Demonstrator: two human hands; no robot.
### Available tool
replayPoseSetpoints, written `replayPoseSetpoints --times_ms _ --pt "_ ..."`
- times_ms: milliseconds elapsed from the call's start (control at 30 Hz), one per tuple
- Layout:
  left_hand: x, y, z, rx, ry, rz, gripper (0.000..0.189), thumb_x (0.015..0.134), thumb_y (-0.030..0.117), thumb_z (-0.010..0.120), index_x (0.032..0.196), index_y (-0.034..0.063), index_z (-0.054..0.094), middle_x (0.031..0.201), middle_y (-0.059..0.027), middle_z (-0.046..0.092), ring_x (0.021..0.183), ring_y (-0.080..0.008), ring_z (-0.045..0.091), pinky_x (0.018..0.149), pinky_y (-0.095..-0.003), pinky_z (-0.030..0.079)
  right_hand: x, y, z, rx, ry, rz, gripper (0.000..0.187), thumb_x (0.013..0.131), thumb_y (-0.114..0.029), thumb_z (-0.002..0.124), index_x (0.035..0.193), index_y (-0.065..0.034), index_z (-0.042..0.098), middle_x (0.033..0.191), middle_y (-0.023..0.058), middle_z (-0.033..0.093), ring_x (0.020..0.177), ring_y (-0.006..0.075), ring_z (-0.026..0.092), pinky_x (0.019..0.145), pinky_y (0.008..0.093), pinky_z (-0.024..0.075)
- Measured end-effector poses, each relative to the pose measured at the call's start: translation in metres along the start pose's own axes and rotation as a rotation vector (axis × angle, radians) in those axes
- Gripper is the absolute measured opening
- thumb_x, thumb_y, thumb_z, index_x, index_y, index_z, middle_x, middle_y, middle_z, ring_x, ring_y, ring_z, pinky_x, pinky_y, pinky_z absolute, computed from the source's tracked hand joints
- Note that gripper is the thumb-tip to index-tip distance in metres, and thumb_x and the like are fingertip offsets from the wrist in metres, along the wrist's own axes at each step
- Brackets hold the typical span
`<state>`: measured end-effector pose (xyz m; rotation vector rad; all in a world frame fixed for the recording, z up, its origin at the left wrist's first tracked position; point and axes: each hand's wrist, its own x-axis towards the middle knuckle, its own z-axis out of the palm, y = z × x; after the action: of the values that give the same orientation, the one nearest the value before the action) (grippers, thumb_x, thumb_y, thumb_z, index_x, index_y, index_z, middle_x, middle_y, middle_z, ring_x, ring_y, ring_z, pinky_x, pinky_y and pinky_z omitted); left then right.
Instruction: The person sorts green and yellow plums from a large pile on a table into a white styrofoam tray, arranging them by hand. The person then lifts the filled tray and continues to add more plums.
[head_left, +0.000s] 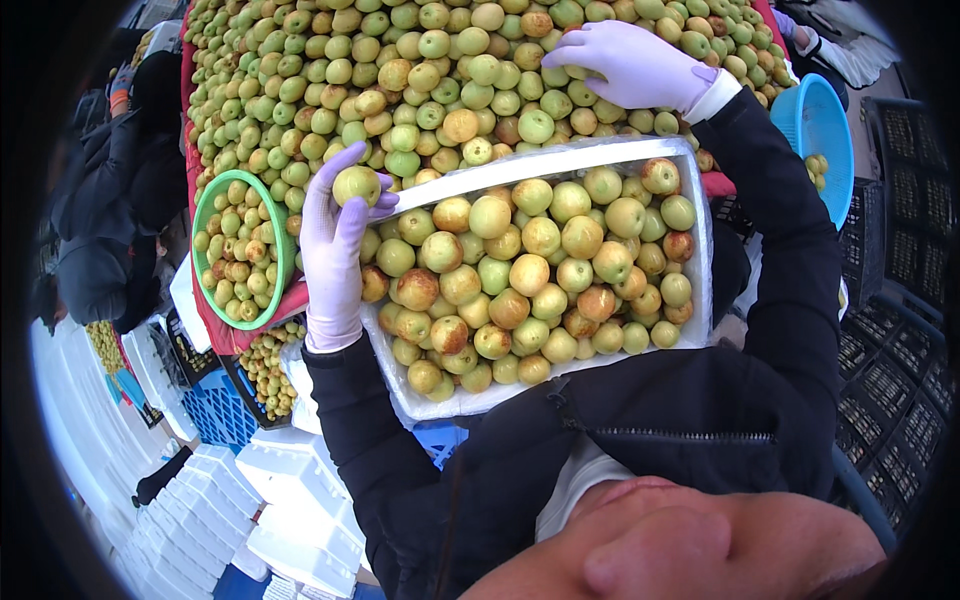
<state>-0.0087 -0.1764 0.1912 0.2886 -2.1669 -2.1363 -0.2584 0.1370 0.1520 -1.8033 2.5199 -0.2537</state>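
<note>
A big heap of green and reddish-brown jujube fruits (405, 75) covers the table before me. Close to my body stands a white foam box (694, 247), lined with clear plastic and full of the same fruits. My left hand (341, 217), in a pale purple glove, is at the box's left rim with one green fruit (356, 186) held between its thumb and fingers. My right hand (622, 64), gloved alike, reaches onto the heap beyond the box's far rim. Its fingers curl over fruits there, and whether it grips one is hidden.
A green basket (281, 247) of fruits stands at the table's left edge, a blue basket (814, 142) at the right. White foam boxes (300, 480) are stacked at lower left, black crates (892, 375) at right. Other people work at far left and upper right.
</note>
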Motion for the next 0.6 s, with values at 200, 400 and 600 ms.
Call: replayPoseSetpoints --times_ms 200,400,600 --pt "0.001 0.0 -0.001 0.0 0.019 -0.024 0.061 0.101 0.039 0.067 0.146 0.002 0.05 0.117 -0.0133 0.067 0.1 -0.0172 0.068 0.094 -0.0326 0.056 0.067 -0.01 -0.002 -0.022 0.334 -0.203 0.025 0.088 -0.012 0.062 0.112 -0.0138 0.071 0.088 0.0088 0.065 0.079 0.031 0.065 0.068 0.0443 0.0517" --pt "0.003 -0.001 -0.002 -0.028 0.003 -0.013 0.064 0.1 0.04 0.069 0.147 0.0014 0.049 0.12 -0.015 0.067 0.101 -0.0184 0.068 0.095 -0.0331 0.055 0.103 -0.012 0.005 -0.064 0.161 -0.239 0.017 0.091 -0.013 0.059 0.104 -0.013 0.07 0.09 0.0077 0.064 0.086 0.0301 0.064 0.07 0.0428 0.0511" --pt "0.003 -0.001 -0.002 -0.044 0.013 0.006 0.068 0.099 0.044 0.068 0.147 0.0003 0.048 0.122 -0.0159 0.067 0.102 -0.0185 0.068 0.095 -0.0329 0.055 0.073 -0.02 -0.014 0.664 0.221 0.211 0.033 0.09 -0.006 0.068 0.122 -0.0112 0.067 0.106 0.0065 0.068 0.092 0.0211 0.066 0.08 0.0338 0.0547"
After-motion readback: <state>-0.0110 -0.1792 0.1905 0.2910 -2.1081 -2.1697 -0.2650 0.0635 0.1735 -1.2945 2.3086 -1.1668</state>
